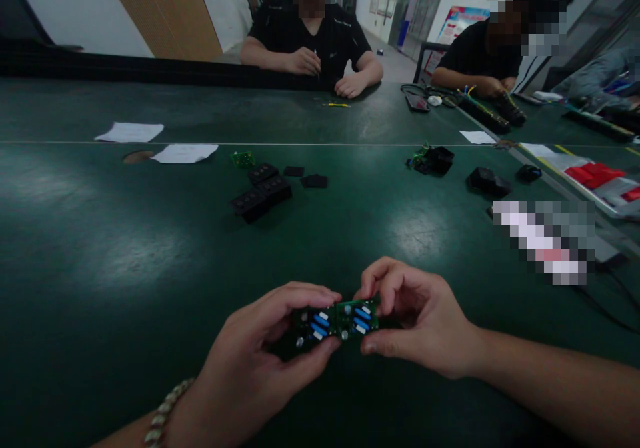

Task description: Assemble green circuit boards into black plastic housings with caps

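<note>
Above the near part of the green table, both hands grip a green circuit board (pixel 338 321) that looks like two like sections side by side. Blue and white components and small round metal-looking parts stand on its face. My left hand (pixel 270 341) wraps round the left section, thumb below and fingers above; a beaded bracelet (pixel 167 411) circles that wrist. On the right section, my right hand (pixel 420 315) pinches the end between thumb and fingers. Where the two sections meet, I cannot tell whether they are joined. The fingers hide the board's outer ends.
Black plastic housings (pixel 263 191), flat black pieces (pixel 314 181) and a small green board (pixel 243 159) lie mid-table. More black parts (pixel 433 160) and a pixelated device (pixel 543 241) lie right. Paper sheets (pixel 185 153) lie left. People (pixel 320 41) sit across the table.
</note>
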A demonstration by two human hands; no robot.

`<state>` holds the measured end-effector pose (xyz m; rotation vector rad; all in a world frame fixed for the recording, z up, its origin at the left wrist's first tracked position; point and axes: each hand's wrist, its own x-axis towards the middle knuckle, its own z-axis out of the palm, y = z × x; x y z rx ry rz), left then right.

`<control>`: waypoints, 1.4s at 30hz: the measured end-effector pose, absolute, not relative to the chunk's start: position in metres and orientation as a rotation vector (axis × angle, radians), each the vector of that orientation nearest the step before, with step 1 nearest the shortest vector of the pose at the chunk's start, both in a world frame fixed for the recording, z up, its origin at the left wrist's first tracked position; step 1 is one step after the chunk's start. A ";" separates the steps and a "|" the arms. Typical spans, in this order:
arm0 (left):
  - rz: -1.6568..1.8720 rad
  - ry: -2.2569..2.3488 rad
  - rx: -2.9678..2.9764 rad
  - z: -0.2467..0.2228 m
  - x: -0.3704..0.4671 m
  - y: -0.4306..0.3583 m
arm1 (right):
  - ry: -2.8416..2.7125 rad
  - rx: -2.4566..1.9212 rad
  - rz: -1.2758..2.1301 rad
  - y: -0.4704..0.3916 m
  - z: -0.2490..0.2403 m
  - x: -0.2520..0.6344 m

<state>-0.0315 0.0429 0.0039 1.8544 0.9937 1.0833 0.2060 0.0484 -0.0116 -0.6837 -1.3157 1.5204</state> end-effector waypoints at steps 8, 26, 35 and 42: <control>1.083 0.974 1.854 0.005 -0.031 0.043 | -1.441 -0.707 1.381 0.044 -0.014 0.202; 1.056 0.976 1.927 0.005 -0.034 0.041 | -1.736 -0.745 0.981 0.043 -0.014 0.208; 1.079 0.949 1.966 0.003 -0.035 0.041 | -1.736 -0.727 0.952 0.043 -0.014 0.207; 1.069 0.937 1.991 0.003 -0.036 0.041 | -1.738 -0.718 0.957 0.044 -0.013 0.207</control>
